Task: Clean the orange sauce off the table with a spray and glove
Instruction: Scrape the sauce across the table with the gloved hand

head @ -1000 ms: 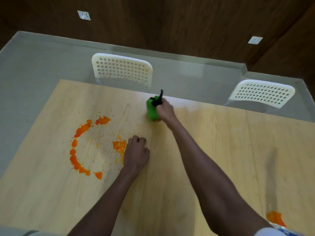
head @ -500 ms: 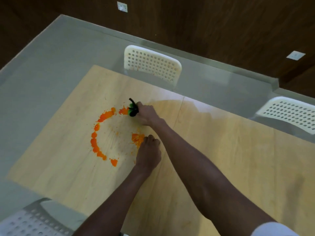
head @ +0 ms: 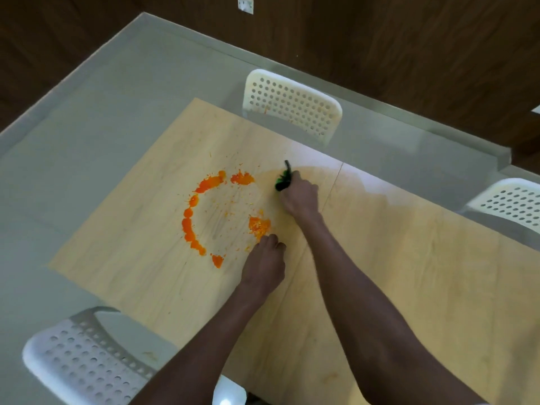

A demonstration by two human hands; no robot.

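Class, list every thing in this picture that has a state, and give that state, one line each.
Green spray bottle with black trigger: held in the right hand's grip, off to the right of the sauce.
Right hand: wrapped round the bottle.
Left hand: fingers curled, knuckles on the table beside the sauce.
Orange sauce ring: unwiped, broken, splattered.
Light wooden table: soiled.
White perforated chair: flecked orange.

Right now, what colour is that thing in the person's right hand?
Bright green with a black top, seen in the head view: the spray bottle gripped by the right hand.
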